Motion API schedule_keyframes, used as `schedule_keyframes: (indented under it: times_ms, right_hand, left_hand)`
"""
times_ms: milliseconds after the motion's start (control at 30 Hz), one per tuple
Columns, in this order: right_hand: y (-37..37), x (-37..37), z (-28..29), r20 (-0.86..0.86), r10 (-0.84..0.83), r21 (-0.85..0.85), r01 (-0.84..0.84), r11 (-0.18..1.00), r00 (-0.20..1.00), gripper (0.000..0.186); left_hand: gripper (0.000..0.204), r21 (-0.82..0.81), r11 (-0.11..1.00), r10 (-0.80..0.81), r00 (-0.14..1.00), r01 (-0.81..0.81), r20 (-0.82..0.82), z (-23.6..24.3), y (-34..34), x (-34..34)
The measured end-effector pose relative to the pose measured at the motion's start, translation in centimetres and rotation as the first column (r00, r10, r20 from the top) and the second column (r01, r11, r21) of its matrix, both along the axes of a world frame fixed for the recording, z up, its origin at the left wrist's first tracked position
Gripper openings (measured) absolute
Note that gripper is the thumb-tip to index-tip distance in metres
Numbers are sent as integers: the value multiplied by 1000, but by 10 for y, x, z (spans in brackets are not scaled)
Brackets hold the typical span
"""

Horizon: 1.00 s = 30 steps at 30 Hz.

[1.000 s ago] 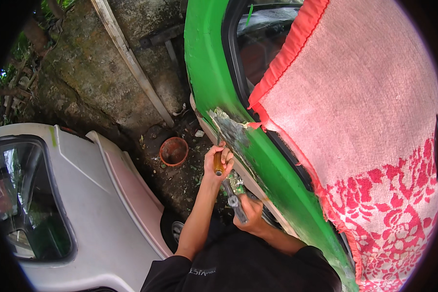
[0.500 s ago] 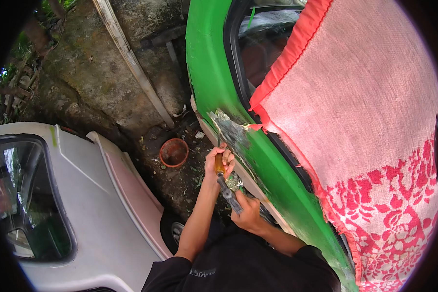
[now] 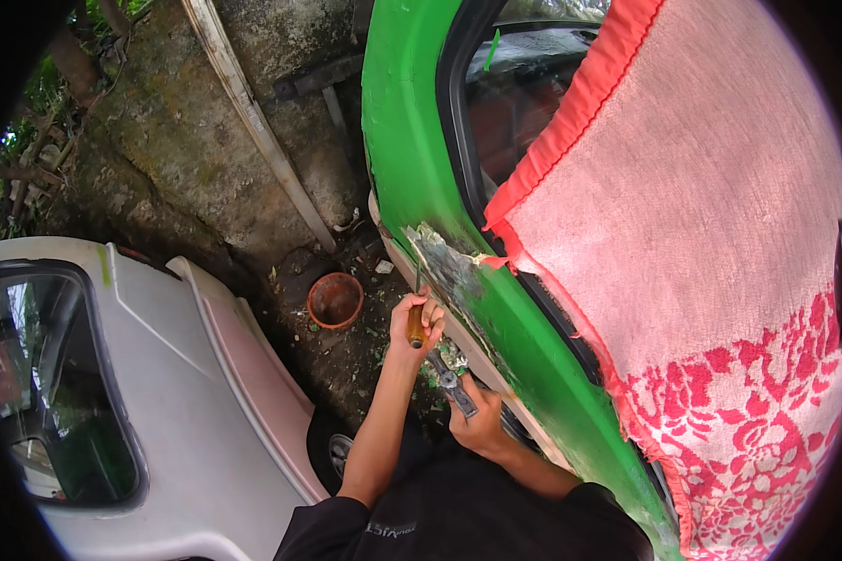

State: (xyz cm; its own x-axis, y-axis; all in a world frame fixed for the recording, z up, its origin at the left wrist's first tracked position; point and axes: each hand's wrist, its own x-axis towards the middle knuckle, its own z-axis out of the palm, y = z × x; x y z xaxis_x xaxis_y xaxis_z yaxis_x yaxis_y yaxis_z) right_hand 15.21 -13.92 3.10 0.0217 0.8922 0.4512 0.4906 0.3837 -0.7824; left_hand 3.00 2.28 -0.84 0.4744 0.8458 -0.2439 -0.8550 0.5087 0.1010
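Against the green car door (image 3: 412, 150), the left hand (image 3: 418, 316) grips a wooden-handled tool (image 3: 415, 323) at the patch of bare metal (image 3: 444, 271). Just below the door's lower edge, the right hand (image 3: 482, 421) holds a metal tool (image 3: 452, 381). A clay pot (image 3: 335, 299) sits on the ground beside the door, and a pink cloth (image 3: 683, 234) drapes over it.

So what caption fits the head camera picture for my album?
Left hand holds a wooden-handled tool against a green car's scraped panel; right hand grips a hammer.
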Motion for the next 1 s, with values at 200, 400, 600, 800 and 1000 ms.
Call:
schedule_keyframes:
  times_ms: [200, 400, 600, 800, 1000]
  right_hand:
    - [-2, -4, 2, -44, 40, -24, -41, 999, 998, 25]
    - [2, -3, 5, -49, 76, 3, -76, 997, 996, 25]
    - [6, 2, 22, 105, 122, 43, -127, 991, 987, 26]
    - [-3, 4, 25, 65, 93, 106, -99, 989, 994, 22]
    - [4, 4, 7, 144, 89, 13, -92, 996, 985, 29]
  left_hand:
    - [13, 111, 993, -45, 998, 49, -34, 10, -16, 2]
    - [12, 78, 996, -30, 998, 34, -55, 19, -13, 5]
    - [8, 25, 999, -23, 998, 24, -62, 30, -11, 9]
    - [9, 116, 993, -25, 997, 33, -67, 24, -10, 10]
    - [8, 82, 996, -27, 996, 34, -90, 24, -7, 6]
